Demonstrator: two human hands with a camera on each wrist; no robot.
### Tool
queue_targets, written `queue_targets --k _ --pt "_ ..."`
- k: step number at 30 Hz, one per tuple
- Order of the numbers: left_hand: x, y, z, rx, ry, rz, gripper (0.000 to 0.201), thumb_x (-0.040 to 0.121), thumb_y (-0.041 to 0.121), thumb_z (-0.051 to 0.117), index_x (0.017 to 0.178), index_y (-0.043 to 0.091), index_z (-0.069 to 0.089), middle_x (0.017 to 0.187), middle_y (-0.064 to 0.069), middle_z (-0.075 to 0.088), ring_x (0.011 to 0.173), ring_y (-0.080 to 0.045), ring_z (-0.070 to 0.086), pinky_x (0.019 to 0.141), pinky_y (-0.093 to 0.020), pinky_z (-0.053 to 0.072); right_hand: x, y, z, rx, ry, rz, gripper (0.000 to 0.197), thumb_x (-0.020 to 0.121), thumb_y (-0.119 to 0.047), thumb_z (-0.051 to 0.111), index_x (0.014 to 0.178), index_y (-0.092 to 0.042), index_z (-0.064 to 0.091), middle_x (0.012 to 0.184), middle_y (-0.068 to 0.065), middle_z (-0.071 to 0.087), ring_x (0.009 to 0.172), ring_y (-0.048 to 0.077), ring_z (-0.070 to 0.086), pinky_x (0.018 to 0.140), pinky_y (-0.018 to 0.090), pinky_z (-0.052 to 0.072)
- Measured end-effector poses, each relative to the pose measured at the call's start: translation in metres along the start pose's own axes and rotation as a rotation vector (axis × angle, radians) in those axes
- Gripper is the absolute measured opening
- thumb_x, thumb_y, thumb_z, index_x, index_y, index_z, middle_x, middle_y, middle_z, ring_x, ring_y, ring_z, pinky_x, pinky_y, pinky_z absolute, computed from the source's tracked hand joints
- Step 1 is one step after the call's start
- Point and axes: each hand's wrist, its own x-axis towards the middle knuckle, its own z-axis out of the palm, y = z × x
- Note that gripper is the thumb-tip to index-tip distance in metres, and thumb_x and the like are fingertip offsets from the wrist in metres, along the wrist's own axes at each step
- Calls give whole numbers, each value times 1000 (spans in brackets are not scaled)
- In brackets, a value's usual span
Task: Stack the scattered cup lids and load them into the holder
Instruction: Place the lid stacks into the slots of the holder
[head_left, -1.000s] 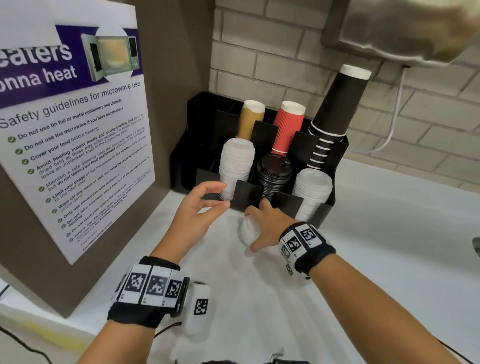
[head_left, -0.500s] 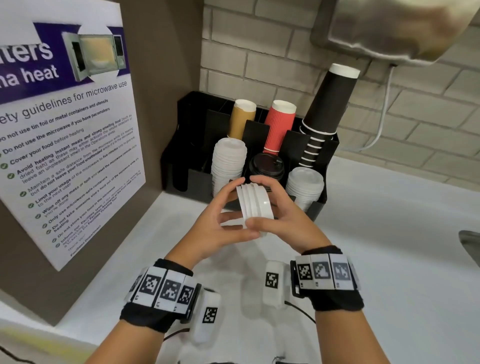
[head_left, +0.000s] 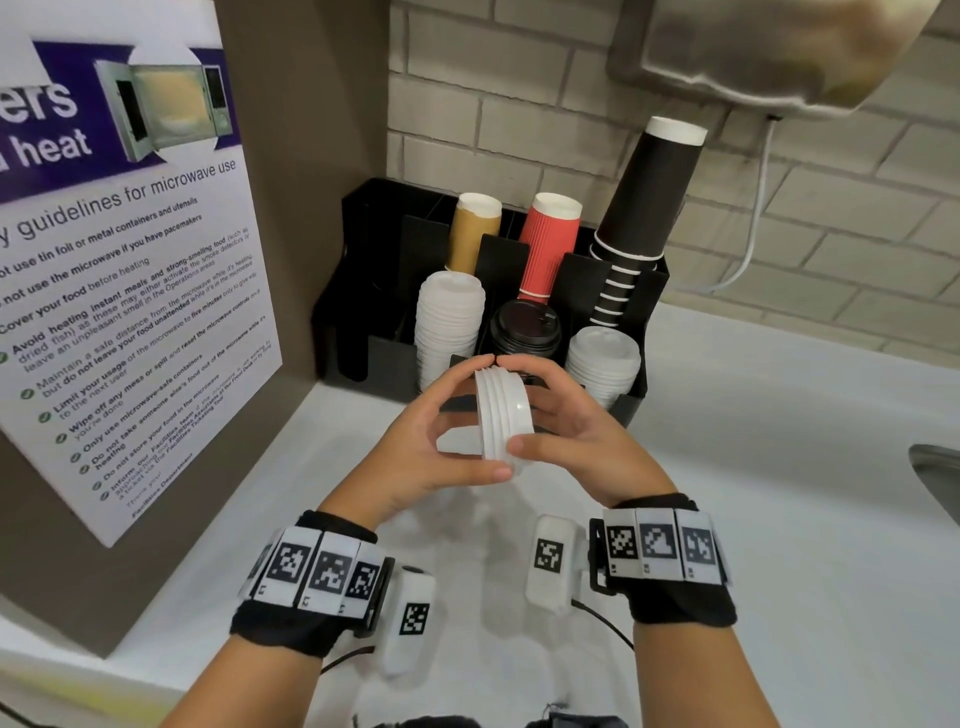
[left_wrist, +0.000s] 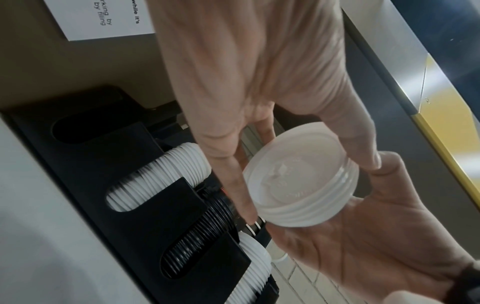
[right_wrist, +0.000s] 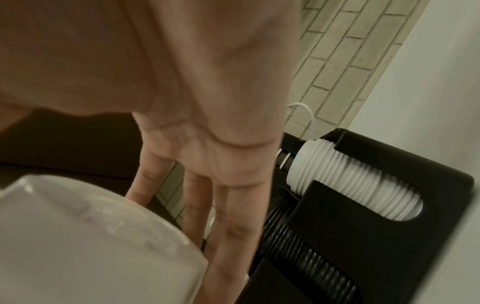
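Note:
A short stack of white cup lids (head_left: 505, 423) stands on edge above the white counter, just in front of the black holder (head_left: 358, 291). My left hand (head_left: 491, 415) grips it from the left, index finger over the top rim and thumb under it. My right hand (head_left: 511, 404) pinches the same rim from the right. In the left wrist view the lid stack (left_wrist: 298, 185) sits between my left fingers (left_wrist: 239, 195) and my right palm (left_wrist: 363, 246). The right wrist view shows the lids (right_wrist: 91, 246) blurred beside my straight right fingers (right_wrist: 228, 226).
The holder's front row has a tall white lid stack (head_left: 449, 322), black lids (head_left: 524, 327) and a shorter white stack (head_left: 602, 358). Its leftmost slot (head_left: 358, 332) looks empty. Brown, red and black cups stand behind. A poster board (head_left: 130, 286) walls the left; a sink edge (head_left: 935, 467) lies right.
My right hand lifted the lids off the counter and my left hand closed on them. Over the last half second the stack has stayed held between both hands, barely shifting.

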Motion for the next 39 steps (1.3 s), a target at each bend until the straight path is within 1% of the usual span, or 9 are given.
queue_targets --k 8,12,16,18,21,25,27,29,39 --pt "2 -1 1 43 80 6 98 62 13 90 142 41 41 130 12 54 117 -11 58 84 -33 57 3 1 4 -74 85 -5 66 68 -27 82 126 -39 52 121 -3 62 113 14 60 95 38 51" --pt "6 -2 4 48 82 -1 99 64 6 89 143 40 40 132 9 53 118 -11 58 89 -41 57 5 1 7 -180 142 -18 68 69 -21 86 123 -39 50 117 -8 61 108 5 59 91 29 53" --pt "8 -2 3 40 74 -12 103 58 19 91 144 42 37 139 10 49 123 -9 55 95 -40 54 8 -1 4 -227 139 -34 64 71 -18 84 121 -38 49 114 -11 60 104 1 58 87 25 53" --pt "8 -3 0 47 102 -28 96 60 29 89 139 48 39 140 12 47 125 -6 53 97 -32 51 12 -7 -11 -239 187 -43 64 69 -22 84 119 -39 49 111 -12 58 99 1 60 78 20 53" --pt "6 -3 -7 108 200 -28 74 62 39 78 130 45 48 132 12 52 116 -4 58 82 -15 51 24 -19 -55 -315 406 -71 62 66 -25 83 115 -42 48 107 -12 56 94 2 58 73 16 48" --pt "3 -6 -18 159 308 -35 51 75 25 77 122 33 59 122 9 59 105 -7 64 79 -17 50 47 -19 -117 -587 563 5 62 74 -23 80 126 -34 47 109 -2 56 99 16 56 82 27 47" --pt "1 -7 -22 176 324 -37 43 80 21 75 119 33 61 119 10 61 101 -7 66 84 -19 47 58 -13 -133 -705 535 93 64 74 -24 79 129 -32 47 121 9 51 109 24 51 92 34 44" --pt "0 -8 -24 182 324 -40 39 83 20 74 116 34 62 118 12 62 98 -6 66 84 -20 46 68 -6 -140 -791 479 156 66 73 -23 78 131 -32 47 125 11 47 113 26 48 89 31 38" --pt "8 -13 -23 282 313 -70 36 86 21 72 117 38 61 124 14 57 109 5 57 88 -17 45 82 25 -127 -892 382 232 66 71 -23 75 129 -38 49 114 3 30 107 23 43 96 30 38"
